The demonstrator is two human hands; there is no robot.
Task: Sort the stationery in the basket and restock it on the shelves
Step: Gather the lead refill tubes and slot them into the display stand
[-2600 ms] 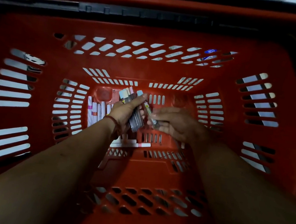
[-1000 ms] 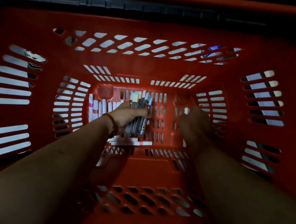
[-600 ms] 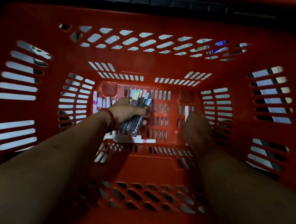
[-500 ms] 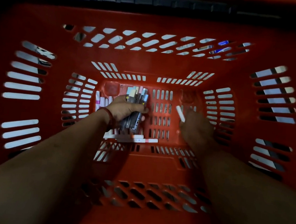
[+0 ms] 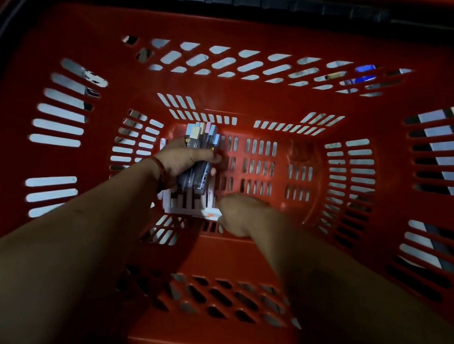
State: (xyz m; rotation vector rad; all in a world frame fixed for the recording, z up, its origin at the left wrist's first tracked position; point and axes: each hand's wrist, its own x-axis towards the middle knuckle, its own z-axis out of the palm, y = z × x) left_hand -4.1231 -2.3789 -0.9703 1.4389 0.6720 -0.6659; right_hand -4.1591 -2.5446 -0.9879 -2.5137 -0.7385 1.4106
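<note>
I look down into a deep red plastic basket (image 5: 270,98) with slotted walls and floor. My left hand (image 5: 182,158) is shut on a bundle of grey pens (image 5: 200,152) with pale coloured caps, held upright near the basket's floor at the left. Below that bundle lie several white pens (image 5: 186,204) on the floor. My right hand (image 5: 239,215) is down at the right end of those white pens, fingers curled at a white pen with an orange mark (image 5: 210,215). Blur hides whether it grips it.
The basket's black rim and handle (image 5: 266,3) run across the top. The right half of the basket floor (image 5: 276,171) shows bare red slots. Light floor shows through the side slots.
My right hand left the far right corner of the floor, lifted a white pen, then came left and nearer, down to the white pens. My left hand kept its bundle.
</note>
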